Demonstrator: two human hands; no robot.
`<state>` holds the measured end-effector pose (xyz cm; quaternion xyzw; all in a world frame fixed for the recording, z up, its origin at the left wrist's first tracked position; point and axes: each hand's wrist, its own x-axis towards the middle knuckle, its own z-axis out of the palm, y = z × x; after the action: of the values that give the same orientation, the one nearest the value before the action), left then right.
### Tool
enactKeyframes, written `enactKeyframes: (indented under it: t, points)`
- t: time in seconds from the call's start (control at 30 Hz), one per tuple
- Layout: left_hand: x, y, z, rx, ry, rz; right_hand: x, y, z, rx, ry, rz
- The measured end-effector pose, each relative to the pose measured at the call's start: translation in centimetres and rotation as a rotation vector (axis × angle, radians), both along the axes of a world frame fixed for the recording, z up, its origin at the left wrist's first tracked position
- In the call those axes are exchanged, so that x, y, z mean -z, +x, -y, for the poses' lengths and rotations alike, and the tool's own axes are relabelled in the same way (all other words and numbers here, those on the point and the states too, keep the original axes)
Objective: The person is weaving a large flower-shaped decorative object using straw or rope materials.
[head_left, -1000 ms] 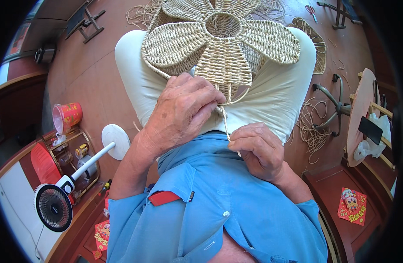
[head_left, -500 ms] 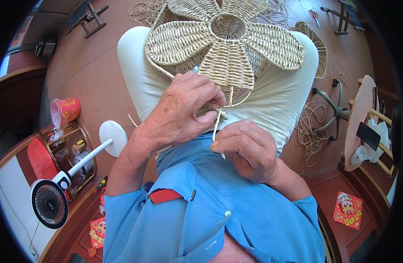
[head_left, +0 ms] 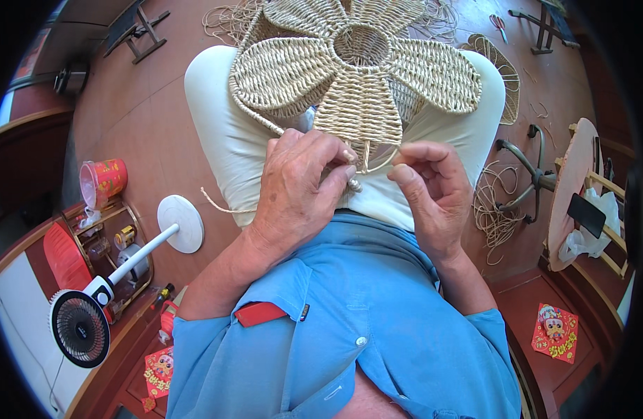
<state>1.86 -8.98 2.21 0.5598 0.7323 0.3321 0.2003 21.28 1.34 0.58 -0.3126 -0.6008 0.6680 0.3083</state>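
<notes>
A woven straw basket piece shaped like a flower (head_left: 356, 105) rests across my thighs, with petals around a round hole. My left hand (head_left: 300, 178) is closed by the lowest petal, its thumb and fingers gripping a cord-wrapped rim (head_left: 265, 123), whose end pokes out below the thumb. What else lies within that grip is hidden. A thin straw cord (head_left: 382, 166) curves from under the petal toward my right hand (head_left: 439, 195). That hand is raised with thumb and forefinger apart, the fingertips close to the cord; whether they touch it I cannot tell.
Loose straw cord (head_left: 499, 209) lies on the floor at right, by a wheeled chair base (head_left: 534, 174). Scissors (head_left: 499, 26) lie farther off. At left stand a white fan (head_left: 80, 328) and a red bucket (head_left: 103, 178). A phone (head_left: 586, 215) rests on a round seat.
My right hand has let go of the hanging cord end and moved up and right to the curved cord, fingers opening. My left hand has shifted slightly down, staying at the rim.
</notes>
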Motion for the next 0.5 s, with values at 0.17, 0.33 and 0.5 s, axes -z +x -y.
enactKeyframes:
  t: [0.17, 0.33, 0.5]
  points:
    - [0.0, 0.5, 0.2, -0.114, -0.047, 0.071, 3.1, 1.6, 0.7, 0.044, -0.250, 0.050]
    - [0.6, 0.4, 0.5, -0.032, 0.016, -0.086, 5.0, 1.2, 0.8, -0.121, -0.659, 0.002]
    - [0.5, 0.1, 0.6, 0.079, 0.061, -0.194, 5.6, -0.3, 0.3, -0.215, -0.889, -0.136]
